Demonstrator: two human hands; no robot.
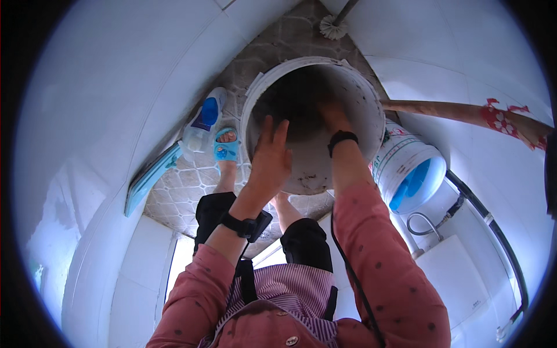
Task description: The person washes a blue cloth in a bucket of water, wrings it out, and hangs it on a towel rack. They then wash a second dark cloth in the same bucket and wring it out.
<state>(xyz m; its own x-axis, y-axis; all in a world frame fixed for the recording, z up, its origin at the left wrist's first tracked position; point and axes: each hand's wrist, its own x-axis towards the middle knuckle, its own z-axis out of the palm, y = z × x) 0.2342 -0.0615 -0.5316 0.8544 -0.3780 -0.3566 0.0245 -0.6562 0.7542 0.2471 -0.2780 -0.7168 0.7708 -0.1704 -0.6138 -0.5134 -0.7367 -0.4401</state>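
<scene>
A large white bucket (313,178) with smudged inner walls stands tilted in front of me, its wide mouth facing up toward me. Its inside is dark toward the far end, and I cannot make out what lies there. My left hand (271,155) is over the near left part of the mouth, fingers stretched out and nothing in them. My right hand (335,115) reaches deeper into the bucket, its fingers lost in the dark. A black band circles each wrist.
At right, a smaller white bucket (382,165) holds blue things (413,181), beside a wooden pole (432,108) tied with red cloth. Left are a plastic jug (200,130), a light-blue flat tool (152,181) and my slippered foot (226,142). A brush head (333,27) is beyond. White walls close in both sides.
</scene>
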